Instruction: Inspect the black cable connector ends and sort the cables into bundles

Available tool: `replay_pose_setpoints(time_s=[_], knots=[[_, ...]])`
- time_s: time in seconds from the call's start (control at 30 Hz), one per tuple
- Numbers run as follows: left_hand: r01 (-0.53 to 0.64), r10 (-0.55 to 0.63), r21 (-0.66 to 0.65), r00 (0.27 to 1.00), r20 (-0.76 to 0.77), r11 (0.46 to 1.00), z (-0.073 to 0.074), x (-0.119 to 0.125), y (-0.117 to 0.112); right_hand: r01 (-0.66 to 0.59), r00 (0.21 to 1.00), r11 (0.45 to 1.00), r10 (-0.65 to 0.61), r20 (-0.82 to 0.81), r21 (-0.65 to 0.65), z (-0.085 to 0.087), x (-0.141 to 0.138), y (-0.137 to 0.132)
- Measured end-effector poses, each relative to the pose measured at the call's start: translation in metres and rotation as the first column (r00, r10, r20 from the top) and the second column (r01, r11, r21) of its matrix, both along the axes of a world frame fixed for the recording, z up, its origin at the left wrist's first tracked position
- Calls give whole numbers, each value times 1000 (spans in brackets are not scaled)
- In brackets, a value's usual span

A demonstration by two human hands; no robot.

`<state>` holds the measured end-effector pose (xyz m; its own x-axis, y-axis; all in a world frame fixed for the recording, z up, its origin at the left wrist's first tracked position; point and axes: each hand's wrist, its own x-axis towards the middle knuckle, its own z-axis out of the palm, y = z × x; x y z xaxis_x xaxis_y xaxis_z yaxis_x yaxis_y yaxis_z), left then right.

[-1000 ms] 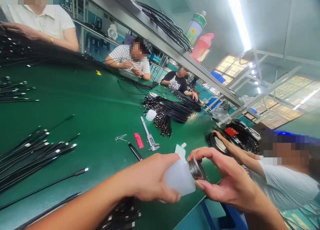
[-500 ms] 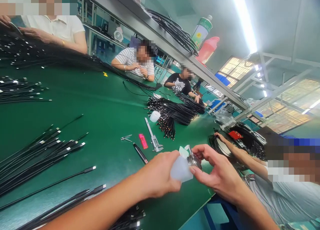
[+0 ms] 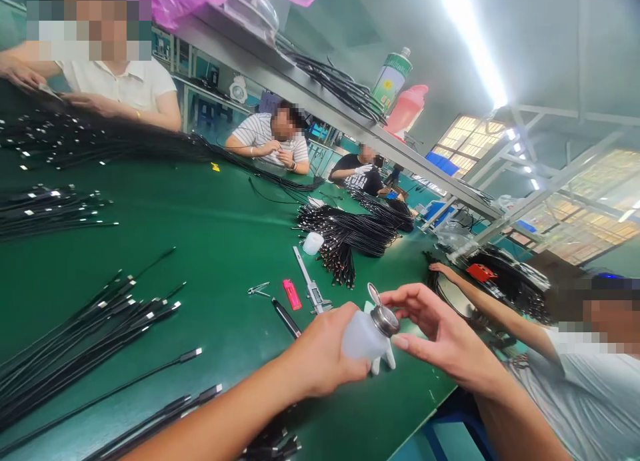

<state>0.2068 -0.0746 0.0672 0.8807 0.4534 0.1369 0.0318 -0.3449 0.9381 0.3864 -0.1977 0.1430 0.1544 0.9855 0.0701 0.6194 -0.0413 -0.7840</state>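
Observation:
My left hand (image 3: 333, 351) is wrapped round a translucent white plastic bottle (image 3: 361, 335), which tilts to the right. A round metal cap (image 3: 386, 322) tops the bottle, its small hinged lid (image 3: 373, 293) standing up. Close to the cap, my right hand (image 3: 430, 331) has its thumb and fingers spread around its right side, with a gap between them. Partly hidden behind the bottle, a pale green-white object (image 3: 389, 357) lies on the table. Beyond my left hand are a caliper (image 3: 311, 284), a pink piece (image 3: 291, 294), a black pen-like tool (image 3: 286, 319) and small tweezers-like metal tool (image 3: 259, 289).
The green table (image 3: 210, 274) carries black cables (image 3: 90, 321) on the left and a cable bundle (image 3: 355, 231) farther back, beside a small white container (image 3: 313, 243). A metal shelf (image 3: 310, 81) crosses above. Co-workers sit along the far side; another person's arm (image 3: 480, 307) reaches in at right.
The metal lid, which my right fingers were touching, now stands up, and those fingers have moved slightly off the cap. My left hand still holds the bottle. The camera view has shifted a little.

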Motion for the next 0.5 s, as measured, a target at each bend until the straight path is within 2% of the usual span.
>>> replay_pose_setpoints(time_s=[0.2, 0.3, 0.4, 0.5], knots=[[-21, 24, -98, 999, 35, 995, -7, 3, -1, 83, 996, 993, -81, -32, 85, -19, -11, 14], [-79, 86, -116, 995, 51, 990, -12, 6, -3, 150, 988, 976, -153, 3, 161, -31, -16, 19], [-186, 189, -47, 979, 70, 981, -18, 8, -5, 244, 963, 941, -264, 59, 236, -44, -20, 22], [-250, 242, 45, 960, 138, 967, -24, 10, -4, 301, 940, 914, -332, 75, 271, -56, -23, 26]])
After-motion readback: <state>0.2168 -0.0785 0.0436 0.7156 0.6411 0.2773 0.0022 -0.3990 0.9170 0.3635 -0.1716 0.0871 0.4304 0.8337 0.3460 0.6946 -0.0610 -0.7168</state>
